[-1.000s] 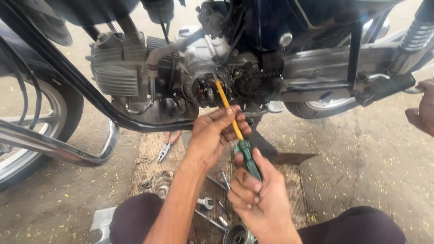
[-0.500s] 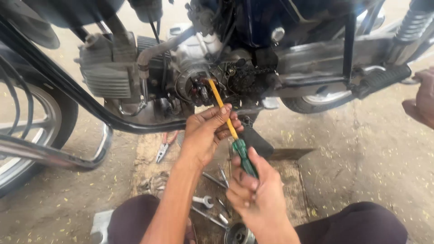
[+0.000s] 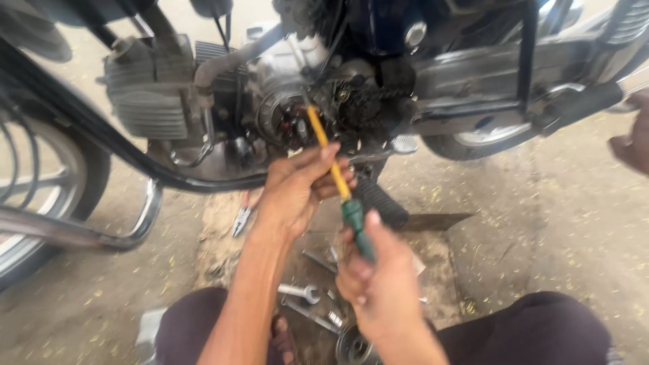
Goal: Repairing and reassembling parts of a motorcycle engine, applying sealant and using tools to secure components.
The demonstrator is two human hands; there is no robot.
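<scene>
Looking down from the head view: right hand point(image 3: 378, 284) wrapped closed around the green handle of a screwdriver point(image 3: 338, 179); left hand point(image 3: 297, 186) pinches its yellow shaft between fingers and thumb, partway up. Screwdriver slants up and left, tip set into the open round engine housing point(image 3: 287, 118) of a motorcycle, beside the chain sprocket point(image 3: 368, 105). Pliers point(image 3: 241, 217) and wrenches point(image 3: 301, 292) lie on the ground below the hands. Another person's hand point(image 3: 632, 145) shows at right edge.

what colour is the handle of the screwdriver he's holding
The screwdriver handle is green, gripped in the right hand; its shaft is yellow. The head view shows it.
</scene>
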